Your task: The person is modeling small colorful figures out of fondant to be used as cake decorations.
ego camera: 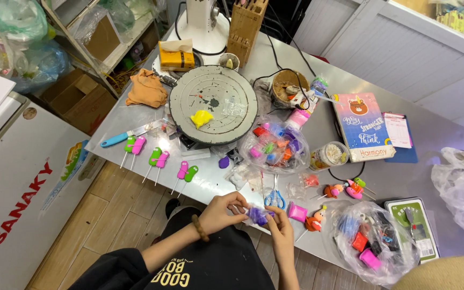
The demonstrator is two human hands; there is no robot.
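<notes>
Both my hands meet at the near edge of a steel table (436, 134). My left hand (222, 210) and my right hand (279, 224) together pinch a small clear bag holding purple clay (257, 215). Just beyond the hands lie blue-handled scissors (275, 198) and a pink clay block (297, 212). A small clay figure on a stick (314, 220) lies right of my right hand.
A round grey turntable (213, 104) carries a yellow clay lump (201, 118). Several pink and green clay pieces on sticks (157, 157) line the left edge. Plastic bags of coloured clay (274, 146) (369, 244), a notebook (362, 126), a jar (329, 155), a blue-handled knife (118, 138) and a white freezer (22, 177) surround it.
</notes>
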